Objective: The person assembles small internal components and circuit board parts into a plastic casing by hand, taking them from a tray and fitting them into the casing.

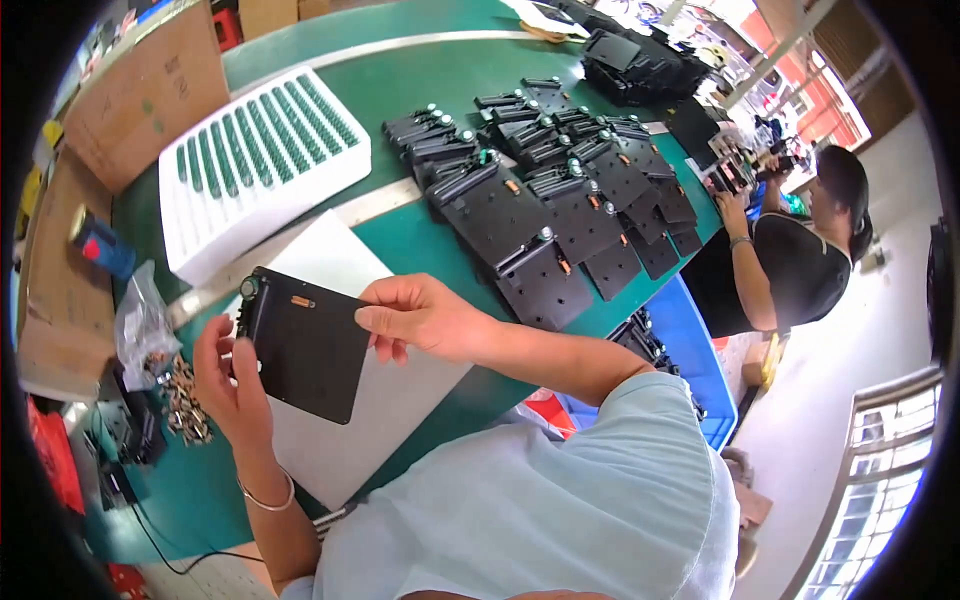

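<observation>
Above a white board (pixel 345 260), I hold a flat black plate (pixel 310 350) tilted. A dark bar runs along its left edge, with a round metallic end at the top, and a small copper-coloured part sits near its upper edge. My right hand (pixel 425 318) pinches the plate's upper right edge between thumb and fingers. Around the left edge curl the fingers and thumb of my left hand (pixel 235 385), partly hiding the bar. Similar black plates with bars (pixel 500 215) lie in overlapping piles to the right.
A white foam tray (pixel 215 240) holds rows of small green parts. Loose metal pieces (pixel 187 405), a clear plastic bag (pixel 148 318) and a blue can (pixel 105 250) lie at left near cardboard boxes (pixel 145 100). At right are a blue crate (pixel 705 360) and a co-worker (pixel 790 250).
</observation>
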{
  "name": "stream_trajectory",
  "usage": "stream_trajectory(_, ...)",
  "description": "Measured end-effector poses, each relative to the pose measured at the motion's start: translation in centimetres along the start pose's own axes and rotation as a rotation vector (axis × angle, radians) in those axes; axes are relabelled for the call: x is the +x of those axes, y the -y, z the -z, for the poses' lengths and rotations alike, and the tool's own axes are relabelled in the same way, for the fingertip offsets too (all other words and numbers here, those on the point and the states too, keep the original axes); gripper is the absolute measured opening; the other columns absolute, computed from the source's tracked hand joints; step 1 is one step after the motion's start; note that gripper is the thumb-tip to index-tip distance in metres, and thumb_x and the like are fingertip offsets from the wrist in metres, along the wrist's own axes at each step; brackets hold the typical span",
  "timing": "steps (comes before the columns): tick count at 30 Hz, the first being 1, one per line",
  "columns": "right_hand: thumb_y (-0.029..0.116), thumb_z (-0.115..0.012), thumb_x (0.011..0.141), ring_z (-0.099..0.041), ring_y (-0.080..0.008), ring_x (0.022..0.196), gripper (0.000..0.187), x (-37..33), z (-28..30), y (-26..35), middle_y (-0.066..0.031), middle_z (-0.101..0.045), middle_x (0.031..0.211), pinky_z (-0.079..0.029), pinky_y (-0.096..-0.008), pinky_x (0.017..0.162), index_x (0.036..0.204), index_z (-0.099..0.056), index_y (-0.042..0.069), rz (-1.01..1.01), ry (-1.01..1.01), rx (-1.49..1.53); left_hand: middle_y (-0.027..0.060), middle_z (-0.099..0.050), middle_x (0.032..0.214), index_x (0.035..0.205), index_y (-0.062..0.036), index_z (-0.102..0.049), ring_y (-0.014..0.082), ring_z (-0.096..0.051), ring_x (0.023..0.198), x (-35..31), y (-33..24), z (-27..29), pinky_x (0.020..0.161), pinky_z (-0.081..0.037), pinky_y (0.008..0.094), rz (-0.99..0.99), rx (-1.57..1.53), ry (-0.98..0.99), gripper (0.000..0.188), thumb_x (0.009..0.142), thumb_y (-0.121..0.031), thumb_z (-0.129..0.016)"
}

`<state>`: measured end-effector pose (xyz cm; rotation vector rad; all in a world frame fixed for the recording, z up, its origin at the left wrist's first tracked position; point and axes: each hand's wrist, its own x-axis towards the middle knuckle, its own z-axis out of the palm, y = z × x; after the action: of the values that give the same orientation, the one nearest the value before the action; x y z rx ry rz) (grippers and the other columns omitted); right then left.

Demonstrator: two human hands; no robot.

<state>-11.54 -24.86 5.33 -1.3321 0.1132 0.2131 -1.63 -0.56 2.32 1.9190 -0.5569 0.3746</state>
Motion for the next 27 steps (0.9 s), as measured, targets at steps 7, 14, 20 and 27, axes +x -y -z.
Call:
stream_trajectory(7, 0.023, -0.061, 0.096, -0.062, -0.0105, 0.06, 0.017, -4.2, 7.9, 3.0, -0.0043, -0.065, 0.076, -0.05, -0.0228, 0.051, 0.093, -0.063, 0.006, 0.258, -0.367, 0.059, 0.0108, -0.061, 0.11, 0.12, 0.0068, -0.057, 0.0147, -0.054, 0.087, -0.1, 1.1, 0.1, 0.071, -0.044, 0.0266, -0.037, -0.175, 0.022, 0.043, 0.101, -0.03, -0.043)
stream_trajectory(14, 0.024, -0.054, 0.1, -0.054, -0.0131, 0.058, 0.02, -11.2, 24.8, 7.3, -0.0043, -0.055, 0.071, -0.046, -0.0278, 0.05, 0.089, -0.056, 0.007, 0.541, -0.998, 0.11, 0.0063, -0.062, 0.1, 0.119, 0.001, -0.06, 0.0113, -0.054, 0.082, 0.2, 1.6, -0.4, 0.068, -0.044, 0.0237, 0.072, -0.131, 0.081, 0.032, 0.101, -0.022, -0.049)
stream_trajectory(20, 0.025, -0.056, 0.099, -0.058, -0.0142, 0.069, 0.017, -17.8, 40.3, 5.7, -0.0018, -0.056, 0.08, -0.05, -0.0289, 0.055, 0.103, -0.057, 0.009, 0.43, -1.404, 0.208, 0.003, -0.063, 0.095, 0.116, -0.0004, -0.062, 0.0071, -0.054, 0.076, 0.0, 2.7, -1.2, 0.063, -0.043, 0.0203, 0.125, -0.163, 0.069, 0.028, 0.1, -0.022, -0.056)
stream_trajectory(27, 0.022, -0.054, 0.099, -0.06, -0.0159, 0.066, 0.014, -19.1, 45.7, 4.1, -0.0045, -0.057, 0.077, -0.054, -0.0296, 0.052, 0.099, -0.055, 0.008, 0.277, -1.551, 0.307, -0.0011, -0.06, 0.086, 0.112, -0.0002, -0.063, 0.0051, -0.051, 0.072, -0.1, 4.2, -1.2, 0.06, -0.041, 0.0188, 0.175, -0.166, 0.075, 0.024, 0.098, -0.019, -0.059)
